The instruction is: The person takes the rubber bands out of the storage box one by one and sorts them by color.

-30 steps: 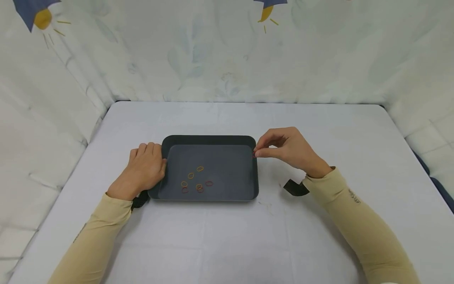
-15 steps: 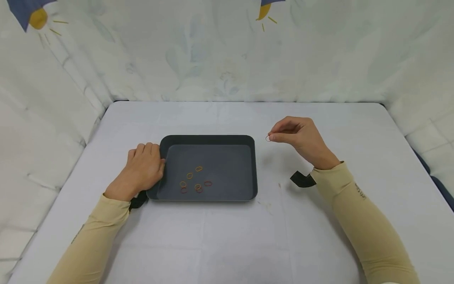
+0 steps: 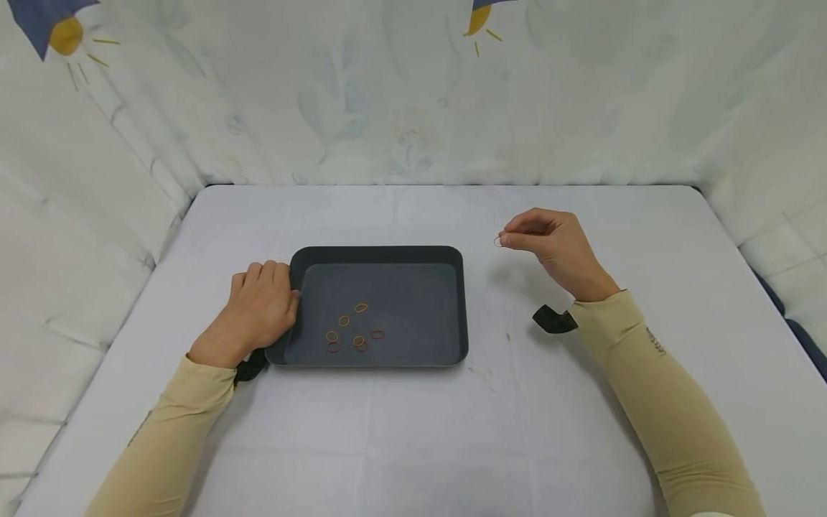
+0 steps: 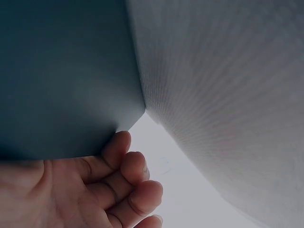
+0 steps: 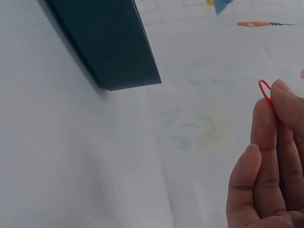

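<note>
A dark grey tray (image 3: 413, 301) lies on the white table, with several small yellow and red bands in its left half, among them a red band (image 3: 377, 334) and a yellow band (image 3: 361, 307). My left hand (image 3: 261, 309) grips the tray's left edge; in the left wrist view its curled fingers (image 4: 142, 197) lie against the tray wall (image 4: 71, 85). Right of the tray and above the table, my right hand (image 3: 558, 248) pinches a small band between thumb and forefinger. That band (image 5: 262, 89) looks red in the right wrist view, where the tray (image 5: 109, 47) stands apart from it.
The white table (image 3: 439, 431) spreads around the tray, with faint marks on its cloth right of the tray. A pale patterned curtain (image 3: 413, 93) hangs behind the table and along its sides.
My right hand has moved from the tray's right rim up and to the right, with the band between its fingertips. My left hand has kept its grip on the tray.
</note>
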A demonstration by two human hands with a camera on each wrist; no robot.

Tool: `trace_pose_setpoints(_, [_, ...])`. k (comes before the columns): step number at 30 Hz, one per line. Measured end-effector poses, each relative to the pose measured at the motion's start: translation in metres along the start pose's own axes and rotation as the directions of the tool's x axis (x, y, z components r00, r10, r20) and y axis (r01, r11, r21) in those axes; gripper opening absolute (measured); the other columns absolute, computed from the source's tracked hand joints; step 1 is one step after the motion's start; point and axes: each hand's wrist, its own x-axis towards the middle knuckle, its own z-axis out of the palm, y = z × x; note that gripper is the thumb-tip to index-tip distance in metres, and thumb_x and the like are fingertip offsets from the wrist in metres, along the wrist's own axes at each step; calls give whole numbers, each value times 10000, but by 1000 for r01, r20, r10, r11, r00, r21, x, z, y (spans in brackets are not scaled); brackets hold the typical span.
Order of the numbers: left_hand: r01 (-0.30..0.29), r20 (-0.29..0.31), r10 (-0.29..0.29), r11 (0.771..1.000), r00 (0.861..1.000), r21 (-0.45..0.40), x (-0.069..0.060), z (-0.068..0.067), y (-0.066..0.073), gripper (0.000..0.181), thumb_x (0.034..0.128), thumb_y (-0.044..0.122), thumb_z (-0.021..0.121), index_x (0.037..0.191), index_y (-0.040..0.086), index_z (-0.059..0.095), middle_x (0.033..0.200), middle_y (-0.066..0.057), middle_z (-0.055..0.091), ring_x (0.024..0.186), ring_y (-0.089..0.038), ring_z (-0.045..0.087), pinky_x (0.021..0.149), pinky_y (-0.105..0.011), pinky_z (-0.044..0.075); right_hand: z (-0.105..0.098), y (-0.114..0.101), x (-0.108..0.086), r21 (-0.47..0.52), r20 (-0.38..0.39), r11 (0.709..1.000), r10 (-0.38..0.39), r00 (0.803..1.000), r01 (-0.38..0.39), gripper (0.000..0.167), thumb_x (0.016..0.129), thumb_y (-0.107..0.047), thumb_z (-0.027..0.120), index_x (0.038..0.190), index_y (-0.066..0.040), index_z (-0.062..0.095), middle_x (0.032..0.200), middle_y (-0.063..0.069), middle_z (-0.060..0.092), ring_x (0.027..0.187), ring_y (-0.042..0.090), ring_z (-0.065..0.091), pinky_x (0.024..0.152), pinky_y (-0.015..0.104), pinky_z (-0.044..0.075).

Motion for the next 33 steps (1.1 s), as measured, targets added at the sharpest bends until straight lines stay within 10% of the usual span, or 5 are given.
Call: trace_pose_setpoints(33, [-13,-6,13,1000,1000,9,0,1,-1,197,1043,157,460,1018,-36,428,954,-187,431,935,-384,376,816,-514,289,-12,26,10,-106,-63,982,148,987,-154,281,854,-159,859,1084,-39,750,957,-22,798,924,141,728,861,284,532])
